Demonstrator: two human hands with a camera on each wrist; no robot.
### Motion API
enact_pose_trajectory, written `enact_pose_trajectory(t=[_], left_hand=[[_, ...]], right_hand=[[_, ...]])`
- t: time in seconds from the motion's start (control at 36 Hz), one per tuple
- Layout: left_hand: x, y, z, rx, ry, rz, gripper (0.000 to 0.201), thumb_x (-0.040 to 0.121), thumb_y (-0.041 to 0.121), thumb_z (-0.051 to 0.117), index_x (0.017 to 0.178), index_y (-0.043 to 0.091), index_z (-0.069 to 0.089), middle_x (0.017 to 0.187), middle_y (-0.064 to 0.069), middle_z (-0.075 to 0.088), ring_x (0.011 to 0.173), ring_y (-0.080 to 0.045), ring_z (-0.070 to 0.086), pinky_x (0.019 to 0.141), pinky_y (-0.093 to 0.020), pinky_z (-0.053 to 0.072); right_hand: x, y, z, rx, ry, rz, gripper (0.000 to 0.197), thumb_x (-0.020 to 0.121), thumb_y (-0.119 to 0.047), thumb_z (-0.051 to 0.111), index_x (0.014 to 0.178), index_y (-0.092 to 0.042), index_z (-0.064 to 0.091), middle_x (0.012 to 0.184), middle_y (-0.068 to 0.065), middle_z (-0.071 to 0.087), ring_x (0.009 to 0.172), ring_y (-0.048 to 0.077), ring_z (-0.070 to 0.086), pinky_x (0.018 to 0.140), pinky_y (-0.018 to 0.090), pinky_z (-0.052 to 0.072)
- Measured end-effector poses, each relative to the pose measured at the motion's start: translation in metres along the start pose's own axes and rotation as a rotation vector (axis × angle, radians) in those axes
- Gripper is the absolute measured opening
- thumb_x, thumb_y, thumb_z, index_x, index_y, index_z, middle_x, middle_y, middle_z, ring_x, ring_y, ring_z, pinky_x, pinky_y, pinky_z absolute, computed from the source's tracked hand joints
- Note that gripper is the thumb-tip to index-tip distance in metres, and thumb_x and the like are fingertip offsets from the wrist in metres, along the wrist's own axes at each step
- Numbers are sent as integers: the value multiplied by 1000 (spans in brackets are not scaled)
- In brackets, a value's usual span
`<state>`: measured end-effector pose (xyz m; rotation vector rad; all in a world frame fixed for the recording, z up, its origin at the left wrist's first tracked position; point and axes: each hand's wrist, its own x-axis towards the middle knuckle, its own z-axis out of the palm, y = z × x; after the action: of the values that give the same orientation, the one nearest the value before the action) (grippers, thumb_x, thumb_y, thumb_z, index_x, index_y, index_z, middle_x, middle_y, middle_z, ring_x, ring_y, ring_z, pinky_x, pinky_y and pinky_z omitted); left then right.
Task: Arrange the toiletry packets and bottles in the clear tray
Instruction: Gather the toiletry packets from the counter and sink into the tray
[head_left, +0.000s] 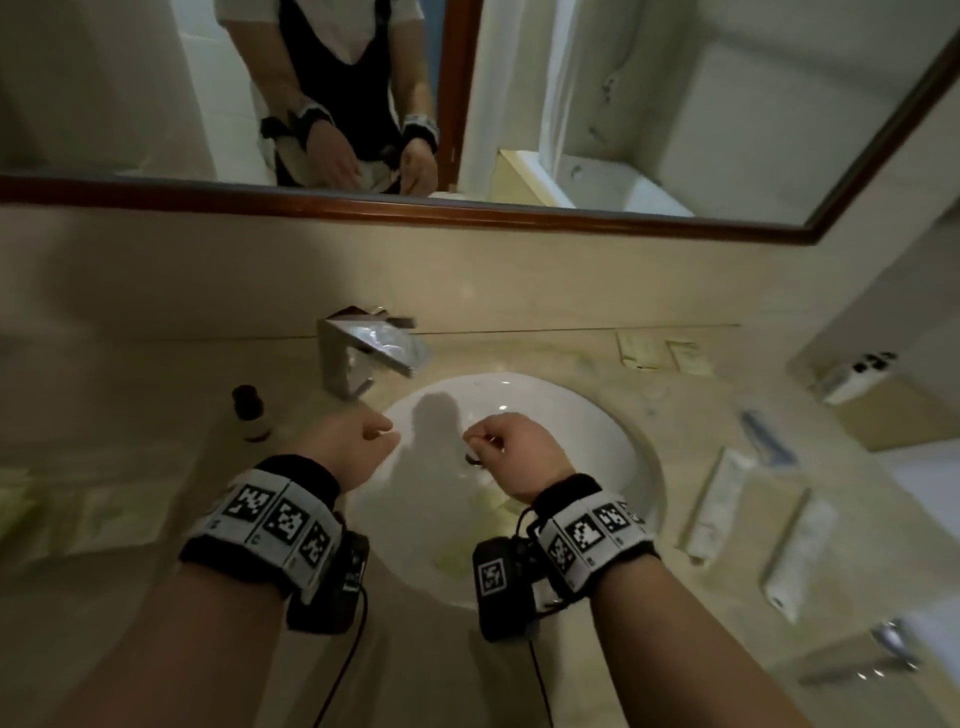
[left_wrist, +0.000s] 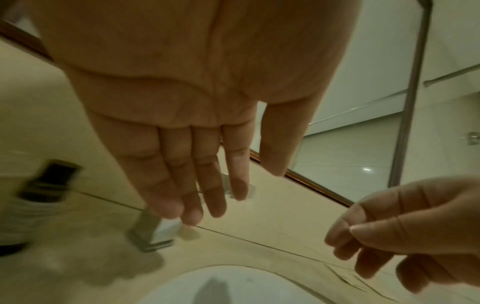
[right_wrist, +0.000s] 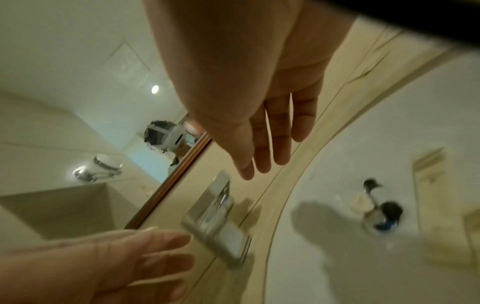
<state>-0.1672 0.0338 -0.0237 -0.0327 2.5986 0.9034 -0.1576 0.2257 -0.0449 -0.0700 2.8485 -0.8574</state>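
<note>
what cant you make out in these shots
- Clear tray: not found in any view; the glare on the counter's right edge in the head view is too blurred to tell.
- Small bottle: label unreadable, dim in the head view, motion-smeared in the left wrist view.
- Packets: print too small.
- Right hand: whether its curled fingers hold anything is unclear.

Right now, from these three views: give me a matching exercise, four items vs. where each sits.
Things:
1. dark-capped bottle
2. faucet
3. white tubes
4. both hands: left hand, right hand

Places:
A. counter, right of the sink
B. over the basin, holding nothing
C. counter, left of the faucet
D. behind the basin, at its left

Pairs: 1-C, 2-D, 3-A, 4-B
</note>
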Motion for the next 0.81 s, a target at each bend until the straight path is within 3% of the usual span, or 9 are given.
enact_pose_trajectory(t=[0.14, 0.22, 0.33, 0.47, 0.61, 0.81], left_hand=[[19, 53, 25, 59, 2, 130, 43, 93, 34, 50, 133, 17, 50, 139, -3, 50, 125, -20, 48, 106, -32, 37], [34, 88, 38, 103, 15, 186, 45, 92, 39, 50, 133, 20, 49, 139, -2, 48, 126, -20, 47, 108, -34, 37], [59, 134, 57, 76, -13, 218, 46, 94, 33, 48, 137, 19, 43, 147, -3, 39, 133, -20, 40, 110, -30, 30], [94, 179, 76, 92, -25, 227, 49, 94, 34, 49, 140, 21, 40, 147, -2, 39, 134, -18, 40, 111, -29, 30], [129, 214, 90, 117, -39, 197, 50, 94, 36, 46, 141, 20, 37, 149, 0, 37, 135, -20, 39, 111, -32, 32], [163, 242, 113, 49, -40, 146, 46, 94, 31, 50, 137, 19, 42, 145, -3, 40, 131, -20, 42, 106, -27, 34]], right_hand=[[6, 57, -61, -35, 93, 114, 26, 96, -24, 48, 115, -17, 65, 123, -1, 62, 106, 17, 60, 88, 24, 43], [16, 92, -95, -47, 161, 181, 27, 95, -26, 49, 117, -17, 63, 128, 4, 59, 110, 21, 59, 93, 31, 45], [37, 136, -131, -87, 204, 266, 37, 92, -29, 53, 126, -16, 56, 136, 6, 50, 114, 24, 57, 98, 34, 44], [75, 180, -165, -145, 216, 347, 44, 92, -27, 54, 134, -17, 47, 141, 10, 39, 116, 29, 54, 99, 34, 42], [116, 216, -178, -188, 187, 385, 51, 90, -24, 54, 139, -18, 39, 144, 11, 33, 128, 30, 43, 106, 38, 37], [158, 258, -151, -148, 158, 398, 67, 88, -31, 58, 146, -18, 27, 153, 8, 23, 139, 28, 28, 113, 37, 28]])
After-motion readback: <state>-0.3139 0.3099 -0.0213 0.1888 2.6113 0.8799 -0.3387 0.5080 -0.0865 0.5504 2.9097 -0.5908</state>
